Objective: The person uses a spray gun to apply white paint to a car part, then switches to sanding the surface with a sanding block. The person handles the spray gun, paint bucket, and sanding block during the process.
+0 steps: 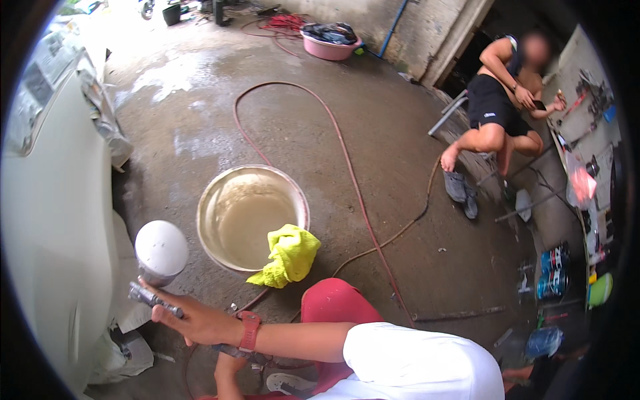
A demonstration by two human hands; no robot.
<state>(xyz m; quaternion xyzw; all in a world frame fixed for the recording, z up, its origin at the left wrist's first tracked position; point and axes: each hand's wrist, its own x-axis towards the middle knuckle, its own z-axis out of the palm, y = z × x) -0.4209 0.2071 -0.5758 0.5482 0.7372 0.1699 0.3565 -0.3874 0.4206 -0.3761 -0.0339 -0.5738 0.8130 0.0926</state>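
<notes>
My right hand (193, 317), with a red watch on the wrist, is closed around a spray gun (155, 299) with a rounded white cup (161, 250) on top. It is held close to a pale car panel (57, 220) on the left. My left hand (230, 365) shows only in part below the right wrist, its fingers hidden. Just beyond my hands stands a round, whitish bucket (208, 230) with cloudy liquid inside. A bright yellow-green cloth (290, 257) hangs over its near right rim.
Paper sheeting (107, 117) covers parts of the car. A reddish hose (343, 147) loops across the wet concrete floor (400, 133). At the far right another person (500, 100) sits by a bench with tools. A pink basin (327, 48) holds dark items at the back.
</notes>
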